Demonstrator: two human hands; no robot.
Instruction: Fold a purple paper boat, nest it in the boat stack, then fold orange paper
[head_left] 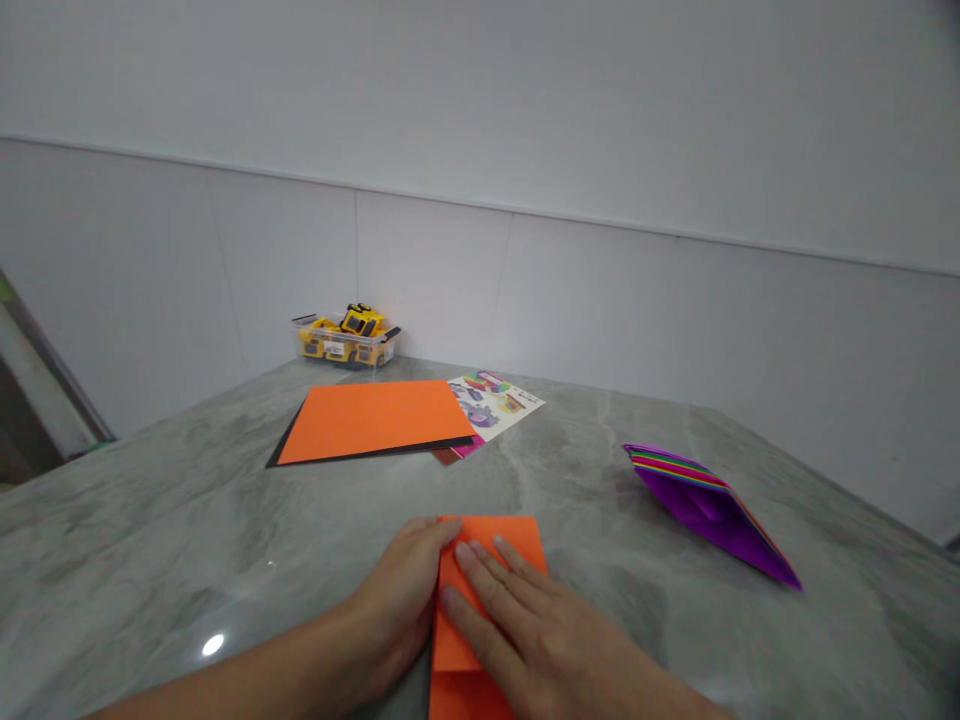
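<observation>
A folded piece of orange paper [523, 535] lies on the table in front of me, with a crease running across its near part. My left hand [399, 595] grips its left edge, the thumb on top near the far left corner and the other fingers curled at the side, partly hidden. Flat across the middle of the paper rests my right hand [529, 625], its fingers stretched out and pressing on the surface. The near end of the paper runs out of view at the bottom.
Beyond my hands lie an orange sheet [375, 415] on a black one and a printed picture sheet [499, 400]. A clear plastic box [345, 345] of yellow toy vehicles stands by the wall. Folded multicoloured paper, purple outermost [705, 510], sits at right on the grey marbled table [247, 560].
</observation>
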